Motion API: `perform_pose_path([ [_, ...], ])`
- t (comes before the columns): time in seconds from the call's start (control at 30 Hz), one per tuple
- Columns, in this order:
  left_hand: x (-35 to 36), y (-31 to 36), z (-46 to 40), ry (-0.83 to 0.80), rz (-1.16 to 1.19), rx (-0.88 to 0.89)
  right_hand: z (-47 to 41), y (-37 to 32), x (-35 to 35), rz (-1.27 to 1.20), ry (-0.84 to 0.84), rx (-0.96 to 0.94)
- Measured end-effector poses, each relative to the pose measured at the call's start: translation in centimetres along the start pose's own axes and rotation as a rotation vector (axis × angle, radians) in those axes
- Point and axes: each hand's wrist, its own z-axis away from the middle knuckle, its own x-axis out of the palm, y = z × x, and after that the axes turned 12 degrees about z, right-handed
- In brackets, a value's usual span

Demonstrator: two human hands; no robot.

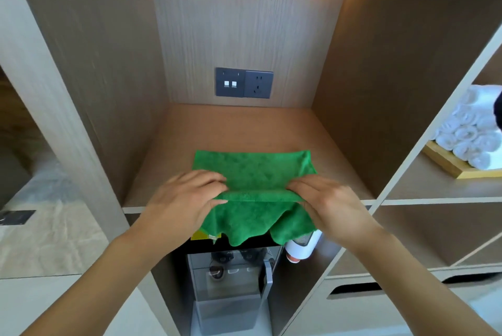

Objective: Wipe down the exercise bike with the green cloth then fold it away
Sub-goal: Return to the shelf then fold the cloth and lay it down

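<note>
A green cloth (252, 169) lies half on a wooden shelf (239, 123) inside a cabinet niche, its near half hanging over the shelf's front edge. A raised fold runs across the cloth between my hands. My left hand (184, 197) pinches the fold at its left end, fingers on top and thumb beneath. At the fold's right end, my right hand (326, 199) pinches it the same way. The exercise bike is not in view.
A dark socket and switch plate (244, 82) sits on the niche's back wall. Below the shelf stand a small glass-door fridge (231, 281) and a white hair dryer (301, 248). Rolled white towels (472, 131) on a wooden tray fill the right-hand shelf.
</note>
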Motion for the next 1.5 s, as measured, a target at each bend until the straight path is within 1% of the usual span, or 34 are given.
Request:
perform_pose_path([
  [0.07,-1.7,-0.1,0.3,0.171,0.024,0.009,-0.9,0.2,-2.0,-0.044,0.026,0.079],
  [0.13,-3.9,0.4,0.1,0.274,0.1,-0.026,-2.0,0.6,-3.9,-0.145,0.022,0.137],
  [0.23,-6.7,1.2,-0.5,0.384,0.343,-0.073,-3.4,1.3,-6.9,-0.36,0.011,0.211],
  [0.3,-8.3,1.5,-0.7,0.408,0.499,-0.124,-4.3,1.6,-8.7,-0.537,-0.008,0.284],
  [0.4,-10.3,1.5,-0.8,0.404,0.685,-0.171,-5.2,2.5,-10.1,-0.788,0.085,0.356],
  [0.47,-10.7,0.8,-1.5,0.41,0.741,-0.184,-6.2,3.2,-9.5,-0.833,0.117,0.384],
  [0.5,-10.5,0.0,-2.0,0.412,0.752,-0.2,-6.8,3.7,-8.7,-0.841,0.106,0.397],
  [0.57,-9.1,-1.8,-3.3,0.394,0.706,-0.25,-8.1,4.9,-6.0,-0.825,0.054,0.446],
  [0.6,-8.0,-2.9,-3.9,0.399,0.63,-0.285,-8.6,5.5,-4.5,-0.761,0.022,0.48],
  [0.63,-6.9,-3.9,-4.4,0.397,0.512,-0.331,-8.9,6.0,-3.0,-0.646,-0.007,0.519],
  [0.7,-5.0,-4.5,-4.8,0.349,0.239,-0.398,-9.3,5.9,-1.2,-0.32,-0.051,0.55],
  [0.73,-4.2,-4.3,-4.7,0.327,0.194,-0.38,-9.2,5.1,-0.7,-0.229,-0.066,0.535],
  [0.8,-3.1,-3.2,-4.8,0.222,0.264,-0.273,-9.2,2.4,-0.4,-0.22,-0.145,0.471],
  [0.87,-1.7,-2.1,-4.9,0.06,0.317,-0.209,-9.4,-0.6,0.6,-0.246,-0.25,0.401],
  [0.9,-1.0,-1.9,-4.9,0.006,0.319,-0.214,-9.3,-2.0,1.4,-0.239,-0.294,0.367],
  [1.0,0.3,-2.7,-4.3,-0.067,0.299,-0.303,-8.4,-4.1,3.0,-0.168,-0.359,0.321],
  [1.07,0.3,-3.5,-3.3,-0.11,0.305,-0.324,-7.6,-4.0,3.1,-0.123,-0.389,0.303],
  [1.2,-0.2,-3.5,-2.0,-0.194,0.288,-0.311,-6.6,-2.6,2.7,-0.09,-0.466,0.215],
  [1.3,-0.8,-2.1,-1.6,-0.218,0.252,-0.366,-7.2,-0.7,2.7,-0.126,-0.549,0.134],
  [1.37,-1.7,-0.7,-1.3,-0.206,0.187,-0.374,-8.2,1.0,2.7,-0.164,-0.602,0.143],
  [1.43,-2.4,0.6,-1.4,-0.127,0.169,-0.376,-9.3,2.5,2.2,-0.169,-0.63,0.211],
  [1.5,-2.9,1.7,-2.0,-0.022,0.165,-0.347,-9.8,2.7,0.9,-0.047,-0.602,0.221],
])
